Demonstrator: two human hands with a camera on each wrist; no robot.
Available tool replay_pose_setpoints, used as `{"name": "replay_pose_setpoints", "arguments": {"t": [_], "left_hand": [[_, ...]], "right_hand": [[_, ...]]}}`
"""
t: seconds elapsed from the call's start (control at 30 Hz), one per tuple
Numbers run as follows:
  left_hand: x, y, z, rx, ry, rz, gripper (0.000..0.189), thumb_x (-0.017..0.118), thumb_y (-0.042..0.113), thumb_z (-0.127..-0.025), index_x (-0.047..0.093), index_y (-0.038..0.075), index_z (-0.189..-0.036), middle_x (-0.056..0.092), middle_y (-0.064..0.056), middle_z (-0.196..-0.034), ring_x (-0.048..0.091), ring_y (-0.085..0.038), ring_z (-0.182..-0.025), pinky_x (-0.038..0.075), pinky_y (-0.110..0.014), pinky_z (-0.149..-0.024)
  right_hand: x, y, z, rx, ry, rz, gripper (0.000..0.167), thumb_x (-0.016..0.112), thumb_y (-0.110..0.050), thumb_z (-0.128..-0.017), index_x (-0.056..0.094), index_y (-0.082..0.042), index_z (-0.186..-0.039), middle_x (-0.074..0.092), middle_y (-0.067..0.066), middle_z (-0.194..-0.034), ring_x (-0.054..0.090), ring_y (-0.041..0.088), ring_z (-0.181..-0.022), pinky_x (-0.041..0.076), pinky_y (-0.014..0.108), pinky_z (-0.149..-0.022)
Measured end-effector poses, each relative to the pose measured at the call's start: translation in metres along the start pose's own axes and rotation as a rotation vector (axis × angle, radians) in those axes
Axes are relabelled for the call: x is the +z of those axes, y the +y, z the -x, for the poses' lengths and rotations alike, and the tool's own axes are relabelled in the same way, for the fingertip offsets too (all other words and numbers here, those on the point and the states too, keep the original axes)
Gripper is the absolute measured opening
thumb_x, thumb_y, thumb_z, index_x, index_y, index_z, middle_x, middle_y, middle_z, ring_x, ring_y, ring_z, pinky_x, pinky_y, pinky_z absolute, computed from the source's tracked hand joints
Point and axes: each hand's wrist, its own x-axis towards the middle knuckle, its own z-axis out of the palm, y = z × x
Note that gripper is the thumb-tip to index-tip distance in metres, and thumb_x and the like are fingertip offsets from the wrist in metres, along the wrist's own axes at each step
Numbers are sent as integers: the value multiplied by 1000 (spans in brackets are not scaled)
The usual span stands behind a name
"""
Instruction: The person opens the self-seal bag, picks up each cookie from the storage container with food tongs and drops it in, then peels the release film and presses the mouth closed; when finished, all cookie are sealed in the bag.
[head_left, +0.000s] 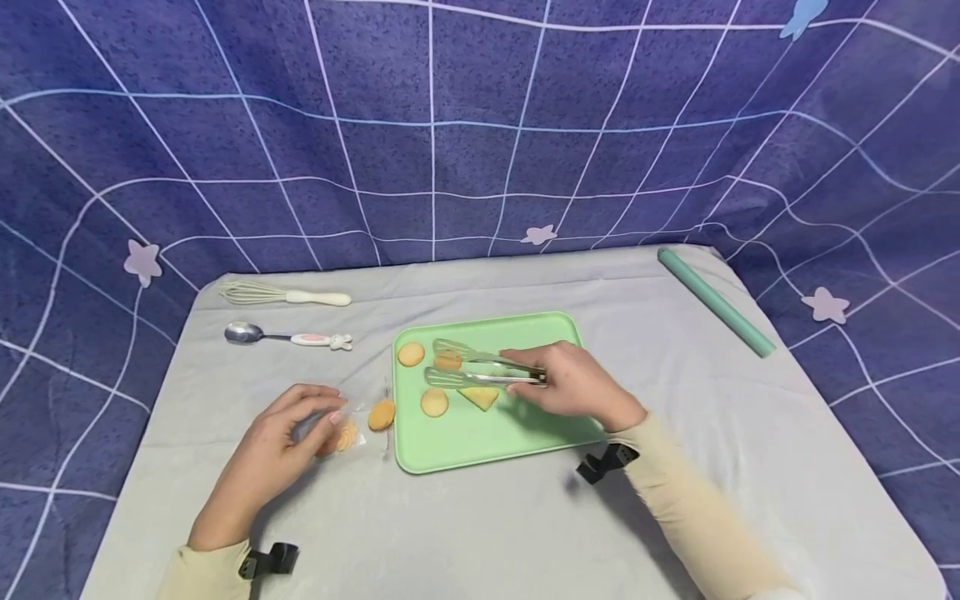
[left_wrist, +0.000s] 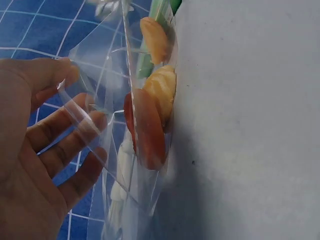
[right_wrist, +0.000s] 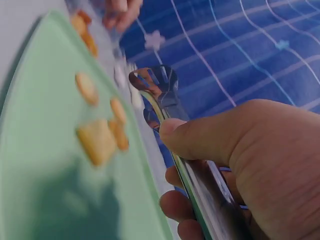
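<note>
My left hand (head_left: 281, 442) is at a clear plastic bag (left_wrist: 112, 150), its film running between thumb and fingers. Inside the bag are an orange oval biscuit (head_left: 381, 415), a swirled biscuit (left_wrist: 161, 95) and a reddish-brown one (left_wrist: 148, 130). My right hand (head_left: 573, 382) grips metal tongs (right_wrist: 187, 175), slotted heads pointing left over the green tray (head_left: 517, 442). Nothing shows between the tongs' heads in the right wrist view. On the tray lie two round biscuits (head_left: 434, 402), a yellow wedge-shaped one (head_left: 480, 398) and an orange one (head_left: 448, 360), overlapped by the tongs in the head view.
A whisk (head_left: 318, 297) and a spoon with a rabbit-shaped handle end (head_left: 311, 339) lie at the back left of the cloth-covered table (head_left: 480, 533). A green cylindrical roll (head_left: 716, 302) lies slanted at the back right. Behind hangs a blue gridded curtain (head_left: 480, 150).
</note>
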Motion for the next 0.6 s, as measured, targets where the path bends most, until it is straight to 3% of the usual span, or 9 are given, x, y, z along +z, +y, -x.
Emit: {"name": "replay_pose_setpoints", "arguments": {"t": [0.1,0.33,0.5,0.6], "left_hand": [[-1,-1,1,9,8,-11,25,77,1,-89,75,14,-110,64,7,-118,60,-14,-110,35,-10,-96],[0,0,1,8,10,-10,22,77,1,-90,75,10,-110,65,3,-118,60,-17,-111,34,-10,-97],[3,0,-2,5,-1,-4,21,77,2,-91,75,10,-110,65,4,-118,60,-16,-111,35,-10,-96],[2,0,-1,1,2,-1,22,77,2,-90,75,12,-110,65,5,-118,60,-14,-110,35,-10,-95]], "right_hand": [[-7,11,14,30,1,18,49,80,-31,-90,67,-15,-135,42,-12,-53,35,0,-45,38,29,-49],[-5,12,26,7,-14,10,48,80,-32,-90,68,-17,-134,54,-15,-64,41,1,-52,40,29,-53],[6,1,21,-58,-40,-2,45,80,-31,-90,70,-19,-132,72,-14,-89,47,-1,-56,43,25,-54],[15,-11,11,-121,-65,6,43,79,-32,-91,71,-20,-131,74,-11,-108,54,-4,-64,48,24,-60]]}}
